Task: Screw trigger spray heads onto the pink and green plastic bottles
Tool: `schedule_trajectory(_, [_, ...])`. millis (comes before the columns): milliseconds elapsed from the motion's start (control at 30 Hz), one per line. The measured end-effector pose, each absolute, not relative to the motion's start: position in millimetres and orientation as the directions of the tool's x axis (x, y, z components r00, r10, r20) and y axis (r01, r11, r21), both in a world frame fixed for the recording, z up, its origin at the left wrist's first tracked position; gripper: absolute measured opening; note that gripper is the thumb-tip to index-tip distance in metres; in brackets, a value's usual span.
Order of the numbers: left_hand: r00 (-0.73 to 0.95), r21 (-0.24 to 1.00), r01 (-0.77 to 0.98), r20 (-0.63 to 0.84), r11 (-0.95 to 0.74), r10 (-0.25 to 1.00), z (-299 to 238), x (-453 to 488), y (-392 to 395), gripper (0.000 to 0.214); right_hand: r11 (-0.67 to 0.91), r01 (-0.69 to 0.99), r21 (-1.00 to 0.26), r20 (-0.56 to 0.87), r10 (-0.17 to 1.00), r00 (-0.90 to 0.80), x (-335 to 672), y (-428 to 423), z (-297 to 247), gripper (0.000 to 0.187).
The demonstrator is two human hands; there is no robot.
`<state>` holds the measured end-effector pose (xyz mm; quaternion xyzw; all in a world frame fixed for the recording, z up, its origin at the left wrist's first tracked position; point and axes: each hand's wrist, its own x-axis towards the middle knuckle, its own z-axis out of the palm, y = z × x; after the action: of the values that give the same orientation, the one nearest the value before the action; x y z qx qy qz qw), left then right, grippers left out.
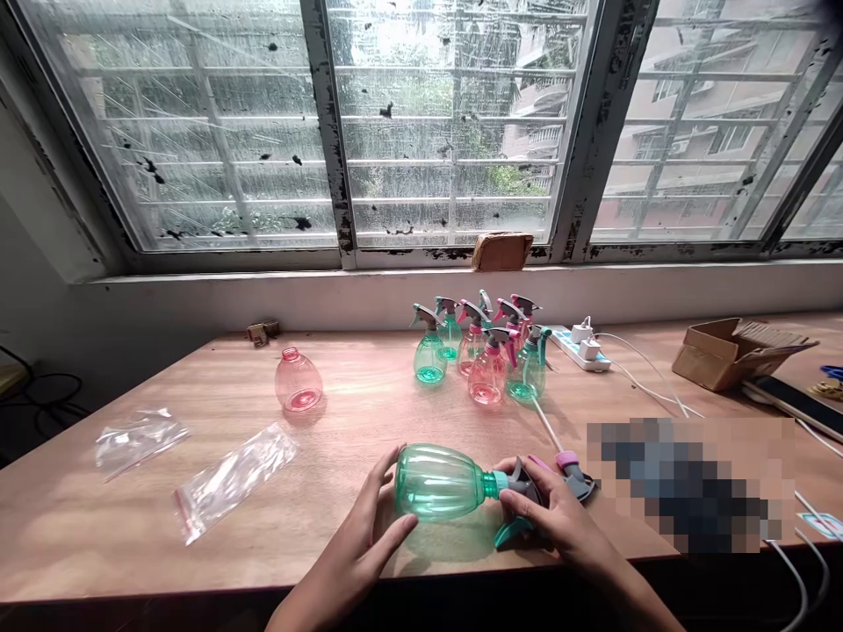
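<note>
A translucent green spray bottle lies on its side between my hands, its neck pointing right. My left hand cups its base, thumb along the near side and fingers at the far side. With fingers closed, my right hand grips the grey and teal spray head at the bottle's neck. Just beyond my right hand lies a loose pink and grey spray head with a white tube. A pink bottle without a head stands upright at the left.
Several green and pink spray bottles with heads stand at the back middle. Two clear plastic bags lie at the left. A power strip, white cables and an open cardboard box are at the right. A blurred patch hides part of the table.
</note>
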<state>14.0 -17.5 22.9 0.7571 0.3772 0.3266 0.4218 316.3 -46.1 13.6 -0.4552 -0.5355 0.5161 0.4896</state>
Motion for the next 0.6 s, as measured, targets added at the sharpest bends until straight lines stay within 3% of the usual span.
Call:
schedule_trajectory(133, [0.474,0.823,0.302,0.308,-0.481,0.825,19,14,-17,0.074,0.068,-0.004,-0.998,0.068,0.992,-0.108,316,-47,15,0.036])
schedule_trajectory(367, [0.467,0.919,0.284,0.117,-0.274,0.876,26,16,-17,0.065,0.045,-0.002,-0.999,0.045,0.994,-0.103,316,-48,16,0.038])
schedule_trajectory(600, [0.488,0.901,0.268,0.178,-0.341,0.855,34,15,-22,0.069,0.049,-0.032,-0.998,0.052,0.993,-0.105,316,-46,13,0.039])
